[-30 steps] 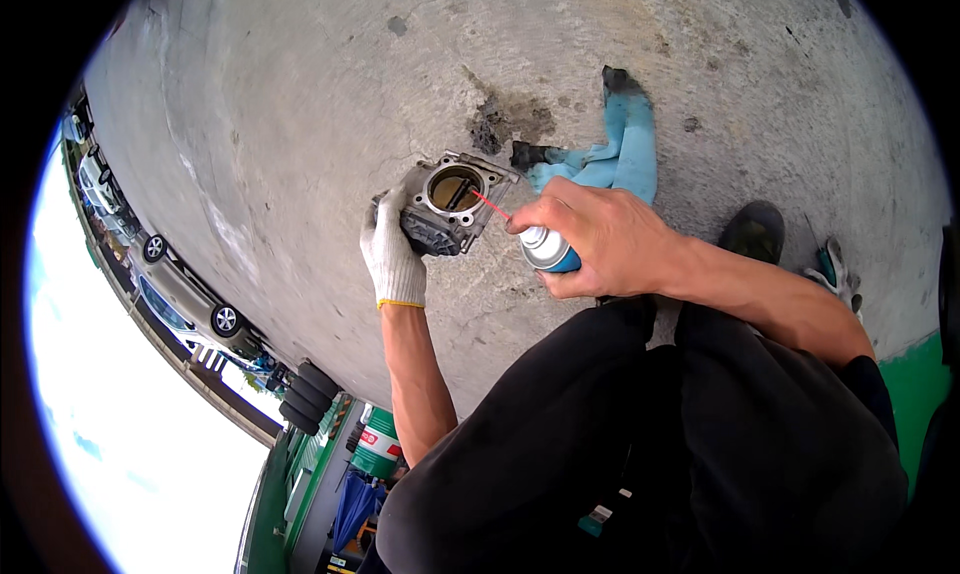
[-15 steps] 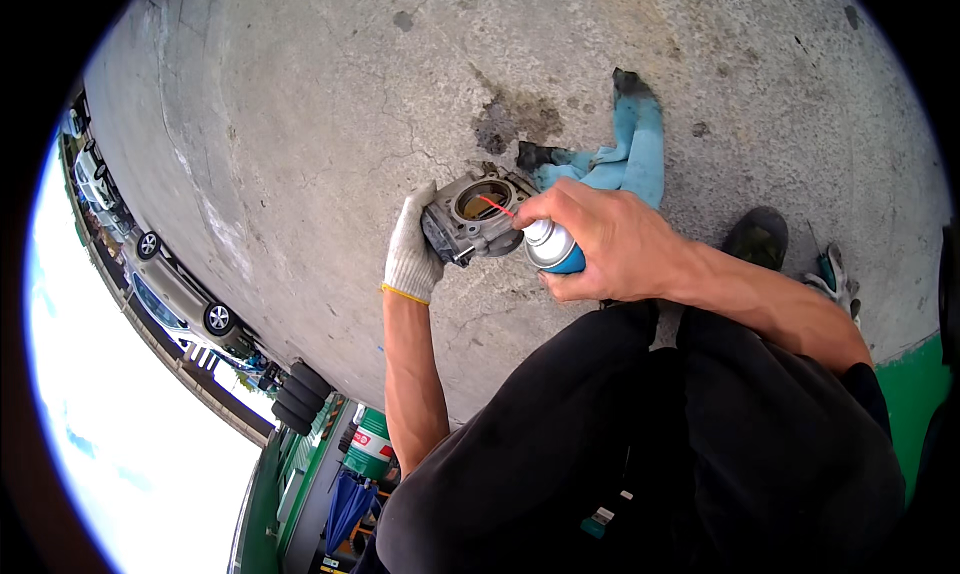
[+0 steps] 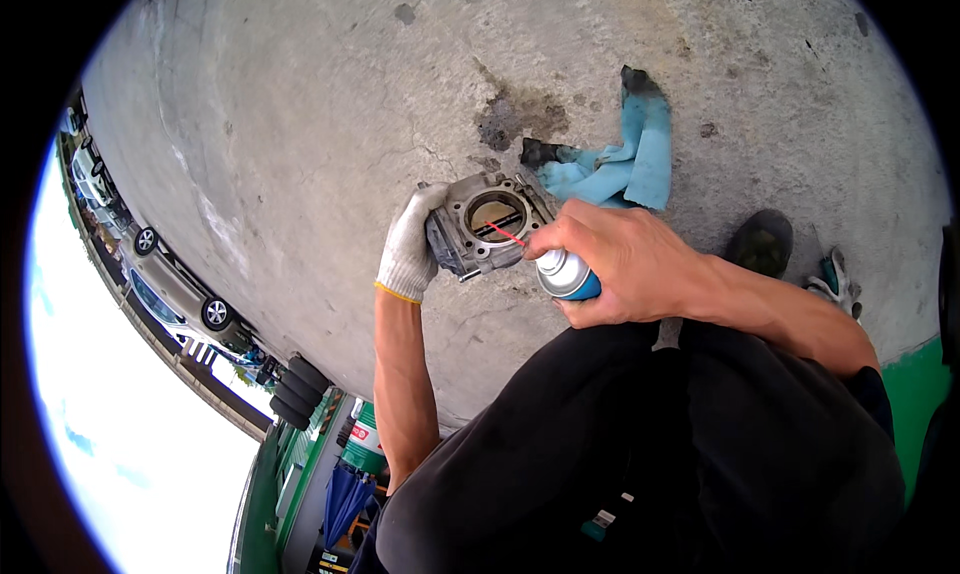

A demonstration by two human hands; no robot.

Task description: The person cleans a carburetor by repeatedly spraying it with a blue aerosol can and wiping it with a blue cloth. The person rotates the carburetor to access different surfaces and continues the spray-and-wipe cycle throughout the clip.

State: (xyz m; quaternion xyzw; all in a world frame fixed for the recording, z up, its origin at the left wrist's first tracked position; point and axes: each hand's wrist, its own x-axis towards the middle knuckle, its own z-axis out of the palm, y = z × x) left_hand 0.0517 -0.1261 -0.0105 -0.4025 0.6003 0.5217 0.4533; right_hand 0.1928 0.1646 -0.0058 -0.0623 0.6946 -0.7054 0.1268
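"Where are you working?"

"I'm working in what's looking like an outdoor car workshop: stained concrete (image 3: 300,144) is stretching around me, sky (image 3: 90,384) is showing, and cars (image 3: 173,282) are standing beyond."

"What else is showing it?"

"Tyres (image 3: 298,390) are sitting piled near a drum (image 3: 363,444), and I'm holding a metal part (image 3: 487,214) while aiming a spray can (image 3: 562,272) at it."
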